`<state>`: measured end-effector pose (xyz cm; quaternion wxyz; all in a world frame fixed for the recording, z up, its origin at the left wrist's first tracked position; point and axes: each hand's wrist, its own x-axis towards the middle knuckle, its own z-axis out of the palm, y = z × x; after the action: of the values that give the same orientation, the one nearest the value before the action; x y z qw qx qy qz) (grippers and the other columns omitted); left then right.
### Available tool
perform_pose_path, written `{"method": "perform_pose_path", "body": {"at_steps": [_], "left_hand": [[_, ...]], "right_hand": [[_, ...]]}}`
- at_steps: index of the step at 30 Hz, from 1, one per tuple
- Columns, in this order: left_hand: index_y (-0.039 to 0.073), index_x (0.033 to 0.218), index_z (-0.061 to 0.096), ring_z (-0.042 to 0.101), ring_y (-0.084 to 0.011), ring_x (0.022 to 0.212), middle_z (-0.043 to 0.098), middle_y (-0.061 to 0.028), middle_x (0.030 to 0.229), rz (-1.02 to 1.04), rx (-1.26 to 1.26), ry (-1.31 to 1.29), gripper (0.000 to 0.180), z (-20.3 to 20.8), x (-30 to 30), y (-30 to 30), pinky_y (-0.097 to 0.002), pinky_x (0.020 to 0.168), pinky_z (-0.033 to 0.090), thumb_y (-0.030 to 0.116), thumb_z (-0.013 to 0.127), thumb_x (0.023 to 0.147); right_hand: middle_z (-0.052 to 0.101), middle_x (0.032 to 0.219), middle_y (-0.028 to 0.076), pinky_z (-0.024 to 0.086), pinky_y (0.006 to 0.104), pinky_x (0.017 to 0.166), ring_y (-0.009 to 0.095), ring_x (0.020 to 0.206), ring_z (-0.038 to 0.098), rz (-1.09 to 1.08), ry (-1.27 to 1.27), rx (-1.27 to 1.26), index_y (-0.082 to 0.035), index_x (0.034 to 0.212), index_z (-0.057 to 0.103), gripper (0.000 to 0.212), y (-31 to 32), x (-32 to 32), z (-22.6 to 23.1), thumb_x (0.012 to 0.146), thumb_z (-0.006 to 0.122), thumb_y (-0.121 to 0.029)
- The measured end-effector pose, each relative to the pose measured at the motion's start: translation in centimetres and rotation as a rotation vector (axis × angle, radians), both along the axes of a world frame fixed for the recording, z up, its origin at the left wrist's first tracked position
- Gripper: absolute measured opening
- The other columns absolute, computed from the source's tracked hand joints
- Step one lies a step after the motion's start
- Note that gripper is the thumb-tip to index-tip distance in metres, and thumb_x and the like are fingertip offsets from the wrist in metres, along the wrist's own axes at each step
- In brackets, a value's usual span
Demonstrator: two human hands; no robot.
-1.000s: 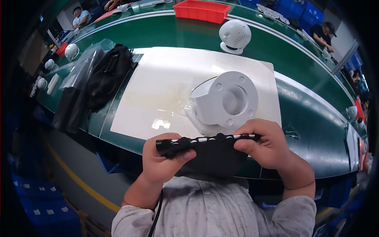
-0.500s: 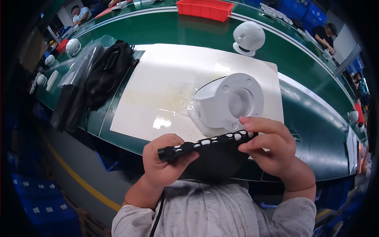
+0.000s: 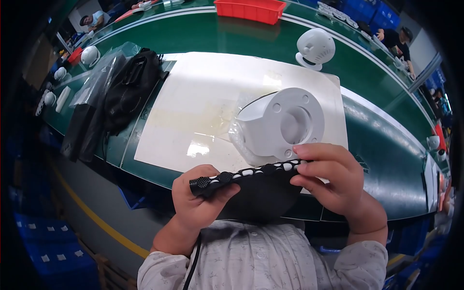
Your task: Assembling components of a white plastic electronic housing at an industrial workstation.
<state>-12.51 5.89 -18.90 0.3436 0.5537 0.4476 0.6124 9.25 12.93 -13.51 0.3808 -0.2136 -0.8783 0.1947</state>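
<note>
A black sheet of round textured pads point(image 3: 261, 170), with white round spots where pads are absent, is held up in front of my body, its upper edge bent over. My left hand point(image 3: 200, 195) is closed round its left end, thumb in front. The fingers of my right hand point(image 3: 333, 176) pinch at the right end; whether a single pad is between the fingertips I cannot tell. Just beyond the sheet, a white plastic housing point(image 3: 263, 113) lies on bubble wrap point(image 3: 235, 137), its round base facing up, with small round recesses around a large central hollow.
The housing rests on a white board point(image 3: 183, 106) on the green worktable. Left are a black bag point(image 3: 128, 96) and a dark box in clear plastic point(image 3: 79, 128). Beyond are a white rounded device point(image 3: 316, 47) and a red bin point(image 3: 249, 9). Other people work at the far sides.
The white rounded device at the back has shifted right. My left hand and the sheet have moved slightly left. My right fingertips have closed in on the sheet's right end.
</note>
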Motion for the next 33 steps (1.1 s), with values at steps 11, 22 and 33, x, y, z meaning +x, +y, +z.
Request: {"method": "perform_pose_path", "body": {"at_steps": [11, 22, 33], "left_hand": [[-0.002, 0.068, 0.051, 0.046, -0.0099, 0.054, 0.052, -0.0054, 0.062, -0.005, 0.066, 0.148, 0.021, 0.7, 0.8, 0.1, -0.021, 0.049, 0.034, 0.005, 0.071, 0.065], [-0.001, 0.071, 0.052, 0.052, -0.0169, 0.051, 0.053, -0.0095, 0.06, -0.138, 0.239, 0.326, 0.024, 1.0, 1.4, 1.0, -0.0246, 0.049, 0.04, -0.004, 0.071, 0.057], [0.001, 0.079, 0.057, 0.056, -0.0147, 0.059, 0.056, -0.0165, 0.086, -0.132, 0.353, 0.329, 0.029, 0.6, 2.2, 3.1, -0.0243, 0.056, 0.044, -0.002, 0.073, 0.055]], "right_hand": [[0.055, 0.083, 0.006, 0.04, 0.0367, 0.071, 0.029, 0.087, 0.054, 0.111, -0.012, 0.038, -0.012, 0.101, 0.041, 0.045, -0.1, -0.2, 0.1, 0.066, 0.064, 0.004], [0.047, 0.084, 0.01, 0.042, 0.0316, 0.071, 0.019, 0.075, 0.05, 0.304, 0.145, -0.256, -0.015, 0.127, 0.009, 0.078, 0.0, 0.0, -0.1, 0.069, 0.054, 0.012], [0.043, 0.091, 0.006, 0.042, 0.0272, 0.076, 0.013, 0.081, 0.047, 0.013, 0.478, -0.246, -0.012, 0.132, 0.009, 0.073, 6.6, -1.1, 0.2, 0.073, 0.048, 0.008]]}}
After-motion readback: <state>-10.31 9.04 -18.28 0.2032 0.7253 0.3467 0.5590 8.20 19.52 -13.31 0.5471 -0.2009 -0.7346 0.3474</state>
